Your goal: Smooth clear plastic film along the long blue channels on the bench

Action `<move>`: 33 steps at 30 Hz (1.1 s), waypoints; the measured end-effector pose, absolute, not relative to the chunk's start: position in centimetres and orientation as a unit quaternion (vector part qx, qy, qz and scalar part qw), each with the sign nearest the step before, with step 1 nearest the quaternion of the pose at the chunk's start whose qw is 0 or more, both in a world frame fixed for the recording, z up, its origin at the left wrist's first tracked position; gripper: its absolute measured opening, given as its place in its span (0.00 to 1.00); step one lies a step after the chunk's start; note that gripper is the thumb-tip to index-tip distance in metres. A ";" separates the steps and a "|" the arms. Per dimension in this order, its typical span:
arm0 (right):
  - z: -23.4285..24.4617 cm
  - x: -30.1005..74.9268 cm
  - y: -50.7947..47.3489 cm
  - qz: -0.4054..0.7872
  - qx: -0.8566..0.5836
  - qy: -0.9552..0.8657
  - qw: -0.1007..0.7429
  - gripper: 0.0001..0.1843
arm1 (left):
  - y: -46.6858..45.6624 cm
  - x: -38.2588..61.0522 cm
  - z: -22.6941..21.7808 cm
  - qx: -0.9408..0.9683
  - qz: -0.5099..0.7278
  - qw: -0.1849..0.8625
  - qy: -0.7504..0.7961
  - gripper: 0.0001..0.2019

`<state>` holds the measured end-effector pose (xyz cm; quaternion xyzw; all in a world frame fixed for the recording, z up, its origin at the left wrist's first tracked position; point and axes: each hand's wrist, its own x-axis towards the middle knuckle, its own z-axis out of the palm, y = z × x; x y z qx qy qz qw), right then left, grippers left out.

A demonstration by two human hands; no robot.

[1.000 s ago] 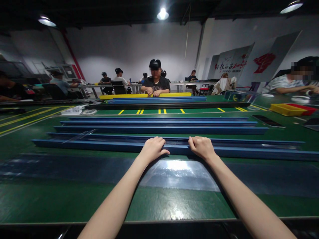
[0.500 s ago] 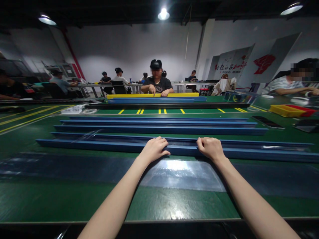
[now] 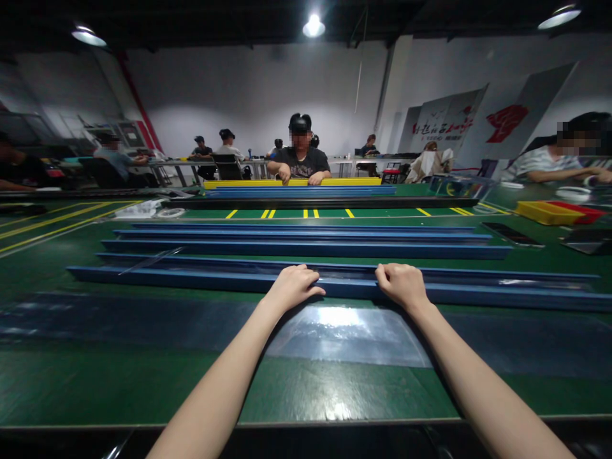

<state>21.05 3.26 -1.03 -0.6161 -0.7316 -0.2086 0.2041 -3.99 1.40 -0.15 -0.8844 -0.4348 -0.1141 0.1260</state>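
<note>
A long blue channel strip (image 3: 191, 280) lies across the green table in front of me, with clear film (image 3: 152, 261) inside it, a loose piece sticking up near the left end. My left hand (image 3: 292, 287) is over the channel's near wall, its fingers bent over the top edge and its thumb along the front face. Further right, my right hand (image 3: 404, 287) is closed in a fist against the same channel; its fingertips are hidden, so whatever it grips cannot be made out. Flat clear film (image 3: 349, 338) lies on the table under my forearms.
Behind are more blue channels (image 3: 306, 248), then a black strip (image 3: 315, 203) and a yellow strip (image 3: 335, 182). A person (image 3: 300, 153) sits opposite with hands at the yellow strip. A phone (image 3: 512, 234) and a yellow bin (image 3: 542, 212) are at right.
The raised clear film at the channel's left end has shifted left and sunk lower. My hands have hardly moved. The person opposite has moved one hand slightly to the left.
</note>
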 end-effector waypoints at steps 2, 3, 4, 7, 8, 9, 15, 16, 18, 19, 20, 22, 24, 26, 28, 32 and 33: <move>-1.0 21.1 3.3 -0.207 -0.616 -0.732 0.204 0.24 | 1.4 -4.0 -0.2 -0.884 -0.114 0.126 -0.436 0.16; -1.0 21.1 3.2 -0.206 -0.616 -0.732 0.205 0.24 | 1.4 -4.0 -0.2 -0.883 -0.113 0.126 -0.437 0.17; -1.0 21.1 3.2 -0.206 -0.615 -0.733 0.205 0.24 | 1.4 -4.0 -0.2 -0.882 -0.111 0.125 -0.440 0.17; -1.0 21.1 3.2 -0.203 -0.613 -0.735 0.206 0.24 | 1.4 -4.0 -0.2 -0.879 -0.102 0.121 -0.449 0.17; -1.0 21.1 3.2 -0.202 -0.613 -0.736 0.205 0.24 | 1.4 -4.0 -0.1 -0.879 -0.100 0.120 -0.451 0.18; -0.9 21.0 3.2 -0.202 -0.613 -0.736 0.205 0.24 | 1.4 -3.9 -0.1 -0.878 -0.097 0.119 -0.453 0.18; -1.0 21.1 3.2 -0.200 -0.613 -0.736 0.206 0.24 | 1.4 -3.9 0.0 -0.876 -0.096 0.115 -0.458 0.18; -1.0 21.1 3.2 -0.200 -0.613 -0.736 0.206 0.24 | 1.5 -3.9 -0.1 -0.876 -0.099 0.114 -0.459 0.17; -1.0 21.1 3.2 -0.202 -0.612 -0.736 0.206 0.24 | 1.5 -3.9 -0.3 -0.876 -0.111 0.108 -0.458 0.16; -1.0 21.1 3.2 -0.202 -0.612 -0.736 0.206 0.24 | 1.5 -3.9 -0.4 -0.875 -0.119 0.104 -0.457 0.15; -1.0 21.1 3.2 -0.202 -0.612 -0.737 0.206 0.24 | 1.5 -3.9 -0.4 -0.876 -0.128 0.097 -0.455 0.14; -1.0 21.1 3.2 -0.203 -0.611 -0.737 0.208 0.24 | 1.5 -3.9 -0.5 -0.875 -0.149 0.080 -0.453 0.13; -1.0 21.1 3.2 -0.203 -0.610 -0.737 0.209 0.24 | 1.5 -4.0 -0.6 -0.875 -0.164 0.063 -0.451 0.13; -1.0 21.1 3.2 -0.204 -0.610 -0.736 0.210 0.24 | 1.5 -4.0 -0.6 -0.875 -0.172 0.052 -0.449 0.13; -0.9 21.1 3.2 -0.204 -0.611 -0.736 0.210 0.24 | 1.5 -4.0 -0.6 -0.873 -0.178 0.050 -0.452 0.13; -0.9 21.1 3.2 -0.200 -0.614 -0.736 0.205 0.25 | 1.5 -4.0 -0.6 -0.865 -0.179 0.057 -0.465 0.14; -0.9 21.1 3.2 -0.198 -0.614 -0.736 0.204 0.24 | 1.5 -4.0 -0.6 -0.864 -0.178 0.059 -0.467 0.14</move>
